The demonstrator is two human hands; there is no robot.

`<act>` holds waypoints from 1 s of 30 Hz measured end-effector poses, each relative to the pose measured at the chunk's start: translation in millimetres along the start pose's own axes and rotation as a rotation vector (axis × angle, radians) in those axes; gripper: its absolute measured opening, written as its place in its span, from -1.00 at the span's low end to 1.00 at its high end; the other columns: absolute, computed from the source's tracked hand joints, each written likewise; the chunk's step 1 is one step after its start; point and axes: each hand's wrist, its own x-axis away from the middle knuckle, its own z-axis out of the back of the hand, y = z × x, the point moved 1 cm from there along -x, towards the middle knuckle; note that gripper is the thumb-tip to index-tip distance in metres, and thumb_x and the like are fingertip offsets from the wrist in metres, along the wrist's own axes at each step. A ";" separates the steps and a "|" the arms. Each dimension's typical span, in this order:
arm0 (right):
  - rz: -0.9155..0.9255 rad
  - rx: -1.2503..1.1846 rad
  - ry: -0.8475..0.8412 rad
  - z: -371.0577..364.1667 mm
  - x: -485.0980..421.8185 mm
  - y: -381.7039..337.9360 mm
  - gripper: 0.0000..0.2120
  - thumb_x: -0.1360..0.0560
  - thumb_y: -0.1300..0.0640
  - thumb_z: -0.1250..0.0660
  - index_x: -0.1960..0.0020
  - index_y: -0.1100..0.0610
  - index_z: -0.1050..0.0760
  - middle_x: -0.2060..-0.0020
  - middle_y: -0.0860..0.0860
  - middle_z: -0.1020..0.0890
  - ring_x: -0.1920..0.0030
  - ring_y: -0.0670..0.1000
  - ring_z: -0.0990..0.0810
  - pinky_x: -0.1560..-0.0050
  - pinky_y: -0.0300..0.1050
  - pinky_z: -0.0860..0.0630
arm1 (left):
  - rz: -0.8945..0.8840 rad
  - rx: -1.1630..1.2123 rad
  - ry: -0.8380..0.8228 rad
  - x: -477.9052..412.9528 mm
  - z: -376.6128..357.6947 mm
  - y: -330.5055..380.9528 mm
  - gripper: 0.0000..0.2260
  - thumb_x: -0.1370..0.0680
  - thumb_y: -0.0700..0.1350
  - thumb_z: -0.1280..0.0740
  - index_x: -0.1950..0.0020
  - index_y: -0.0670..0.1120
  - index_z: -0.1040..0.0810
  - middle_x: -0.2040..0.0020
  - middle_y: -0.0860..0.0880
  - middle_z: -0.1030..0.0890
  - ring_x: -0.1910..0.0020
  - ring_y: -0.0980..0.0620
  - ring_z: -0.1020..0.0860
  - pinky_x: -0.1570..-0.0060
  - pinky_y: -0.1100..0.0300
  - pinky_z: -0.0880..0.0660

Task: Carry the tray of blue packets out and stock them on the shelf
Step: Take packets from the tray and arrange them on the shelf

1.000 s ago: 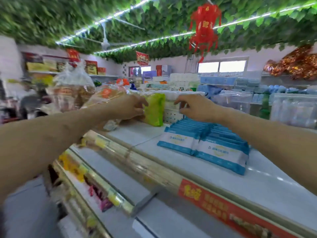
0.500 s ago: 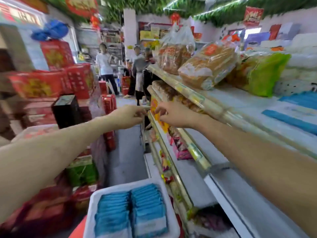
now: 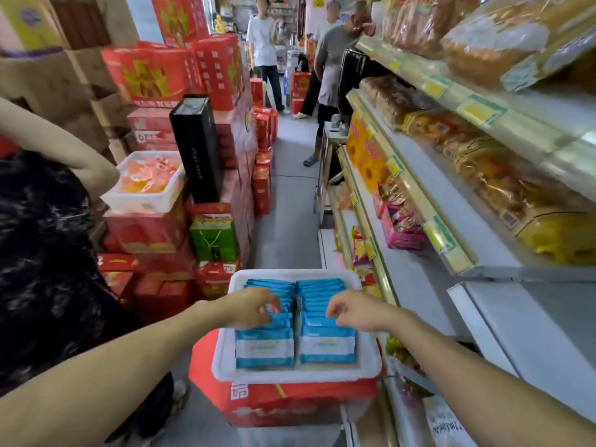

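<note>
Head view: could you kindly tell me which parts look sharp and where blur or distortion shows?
In the head view, the blue packets and white tray look fairly sharp; the bread bags at upper right smear; the shelf rails bow slightly from wide-angle distortion; light is even, without harsh glare.

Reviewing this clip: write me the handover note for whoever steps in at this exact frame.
Left hand: over the left row of blue packets, fingers curled down onto them; too blurred to confirm a grip.
Right hand: the same over the right row.
Things: the white tray sits on a red box in the aisle, beside the shelf. It holds two rows of packets.
Done: the tray is carried out and set down.
Left: lift the packets out and stock them on the shelf. None show on it in this view.
</note>
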 end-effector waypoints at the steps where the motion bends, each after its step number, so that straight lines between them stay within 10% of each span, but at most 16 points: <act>1: 0.002 -0.010 -0.024 -7.0 0.1 1.6 -0.73 -0.54 0.21 -0.37 -0.19 -0.02 -0.65 -0.14 -0.14 -0.64 -0.07 -0.18 -0.56 -0.09 -0.28 -0.46 | -0.006 0.001 -0.032 2.0 -8.7 -3.5 -0.71 -0.58 -0.10 -0.33 -0.30 0.02 -0.61 -0.26 0.03 -0.59 -0.17 0.04 -0.60 -0.21 0.16 -0.49; 22: 0.088 0.085 -0.166 -62.6 -6.9 -0.5 -0.69 -0.53 0.27 -0.27 -0.08 -0.09 -0.63 0.05 -0.28 -0.42 -0.09 -0.13 -0.46 -0.18 -0.17 -0.41 | -0.119 -0.063 -0.187 -2.5 -63.6 -19.2 -0.66 -0.53 -0.20 -0.31 -0.19 0.16 -0.64 -0.21 0.02 -0.46 -0.12 -0.05 -0.54 -0.17 0.04 -0.53; 30: 0.062 0.069 -0.205 -70.2 -7.7 1.1 -0.50 -0.52 0.40 -0.19 -0.05 -0.18 -0.63 -0.29 -0.15 -0.54 -0.28 -0.06 -0.48 -0.24 -0.17 -0.41 | -0.171 -0.148 -0.242 -0.3 -63.3 -16.0 -0.57 -0.48 -0.26 -0.28 -0.15 0.23 -0.62 -0.20 0.13 -0.59 -0.13 -0.04 -0.45 -0.20 0.06 -0.45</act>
